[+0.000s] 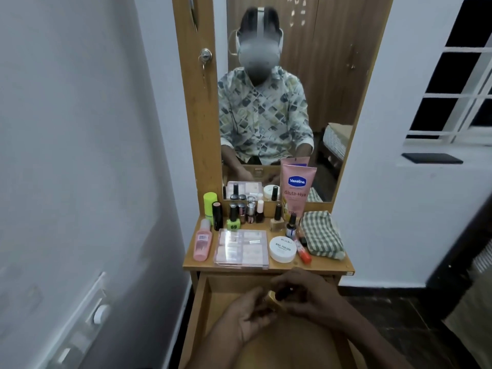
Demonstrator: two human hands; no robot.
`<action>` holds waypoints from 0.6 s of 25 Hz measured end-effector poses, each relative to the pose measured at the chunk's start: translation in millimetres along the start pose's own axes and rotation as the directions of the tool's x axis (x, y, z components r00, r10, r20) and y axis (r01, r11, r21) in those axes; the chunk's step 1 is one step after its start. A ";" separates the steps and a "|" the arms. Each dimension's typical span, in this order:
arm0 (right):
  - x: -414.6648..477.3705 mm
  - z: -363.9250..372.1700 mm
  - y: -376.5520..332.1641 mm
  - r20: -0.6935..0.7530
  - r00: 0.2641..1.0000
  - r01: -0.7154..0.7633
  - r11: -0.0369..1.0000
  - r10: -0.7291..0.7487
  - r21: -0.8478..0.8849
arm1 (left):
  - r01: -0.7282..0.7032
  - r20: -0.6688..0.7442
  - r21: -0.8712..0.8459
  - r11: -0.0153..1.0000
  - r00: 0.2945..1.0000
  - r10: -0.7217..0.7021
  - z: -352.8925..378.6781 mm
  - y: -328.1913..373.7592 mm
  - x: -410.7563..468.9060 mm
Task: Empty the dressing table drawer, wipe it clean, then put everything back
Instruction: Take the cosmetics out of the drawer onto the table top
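The drawer (210, 310) is pulled out below the bench (332, 266); both are smooth, light-brown wood laminate, and the drawer's flat floor shows bare at its far left. Over the open drawer the left hand (246, 319) and right hand (306, 296) meet, fingers curled together around a small shiny gold object (274, 298) with squared edges; its dark end is partly hidden, so what it is cannot be told. The bench top is crowded. At 9 o'clock lies a slim pink plastic bottle (203, 243) on its side. In the middle sits a flat clear plastic case (241, 249), rectangular, split into small compartments with pale contents. At 3 o'clock of the case rests a round white tub (282, 249), lettered "NAIL POLISH" on its lid, and just beside that an orange tube (304, 253) lying slantwise. At the bench's 2 o'clock a green-and-white checked cloth (320, 234) lies folded and soft. Along the back stands a row of small glossy polish bottles (246, 213) with dark caps, a neon green cylinder (210, 205) at 10 o'clock, and a black stick (217, 215) next to it. A tall pink Vaseline tube (297, 193) stands cap down, leaning against the mirror (271, 89), whose wooden frame matches the bench.
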State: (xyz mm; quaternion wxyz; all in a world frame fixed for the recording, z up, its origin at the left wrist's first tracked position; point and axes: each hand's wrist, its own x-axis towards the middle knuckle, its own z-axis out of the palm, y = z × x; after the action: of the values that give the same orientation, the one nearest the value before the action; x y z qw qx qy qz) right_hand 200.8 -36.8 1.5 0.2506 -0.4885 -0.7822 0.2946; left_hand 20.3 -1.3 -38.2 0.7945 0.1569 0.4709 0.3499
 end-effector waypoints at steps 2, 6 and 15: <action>7.5 4.1 -1.8 -0.189 0.982 -0.018 1.000 0.020 0.011 | -0.003 0.031 -0.130 0.991 0.999 0.008 -0.9 8.8 -6.2; 13.4 7.6 0.5 -0.307 0.929 -0.181 0.977 0.207 0.111 | -0.001 0.138 -0.183 0.983 0.990 0.027 -8.6 15.1 -12.4; 6.2 10.9 -9.2 -0.316 0.893 -0.192 0.907 0.319 0.375 | -0.133 0.322 0.130 0.983 0.943 0.085 -18.5 3.0 -14.8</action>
State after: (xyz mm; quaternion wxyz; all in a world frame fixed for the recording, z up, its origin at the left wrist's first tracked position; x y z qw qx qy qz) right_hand 185.3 -36.7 1.0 0.4309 -0.5854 -0.5872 0.3560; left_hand -1.4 -11.2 -36.4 0.8246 0.2959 0.3537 0.3278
